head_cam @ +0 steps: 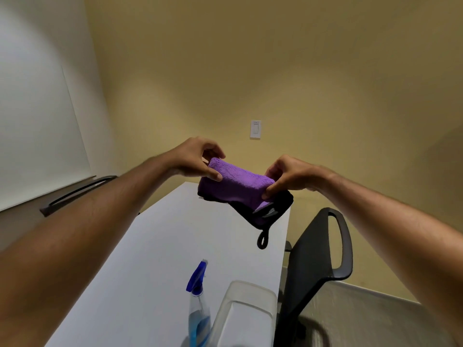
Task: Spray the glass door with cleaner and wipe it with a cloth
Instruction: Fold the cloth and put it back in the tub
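A person's left hand [194, 159] and right hand [285, 175] pinch a folded purple cloth [235, 187] above the worktop [150, 246]; refolding it flat should wipe best. Spray bottle [198, 304] stands below.

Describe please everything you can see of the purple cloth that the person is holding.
The purple cloth looks like soft, fuzzy microfibre with a black edging and a small black hanging loop dangling at its lower corner. It is folded into a thick bundle and held in the air above the far end of the white table. The left hand pinches its left end and the right hand pinches its right end.
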Demonstrator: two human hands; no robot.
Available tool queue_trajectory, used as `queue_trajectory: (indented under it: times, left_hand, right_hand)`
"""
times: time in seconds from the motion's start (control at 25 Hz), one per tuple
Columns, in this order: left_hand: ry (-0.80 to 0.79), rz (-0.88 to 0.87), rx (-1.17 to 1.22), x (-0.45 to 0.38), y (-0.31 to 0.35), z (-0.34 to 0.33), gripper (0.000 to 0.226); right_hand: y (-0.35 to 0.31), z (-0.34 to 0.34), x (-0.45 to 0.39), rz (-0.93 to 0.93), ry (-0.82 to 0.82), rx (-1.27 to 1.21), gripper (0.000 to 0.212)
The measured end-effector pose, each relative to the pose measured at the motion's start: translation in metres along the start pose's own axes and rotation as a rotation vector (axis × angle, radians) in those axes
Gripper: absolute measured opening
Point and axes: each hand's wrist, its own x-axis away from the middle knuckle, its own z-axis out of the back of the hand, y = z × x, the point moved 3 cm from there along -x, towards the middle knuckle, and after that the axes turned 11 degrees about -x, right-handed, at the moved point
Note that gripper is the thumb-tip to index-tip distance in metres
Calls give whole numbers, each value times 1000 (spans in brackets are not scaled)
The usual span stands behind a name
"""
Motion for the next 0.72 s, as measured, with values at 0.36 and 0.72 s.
queue_trajectory:
  times: [0.36,0.72]
  left_hand:
    - [-85,-28,-109,-10,-9,-36,26]
    - [-133,-11,-52,-17,-29,-74,22]
  right_hand:
    - [13,-8,9,-167,-20,43,26]
    - [31,-22,9,-348,74,-50,30]
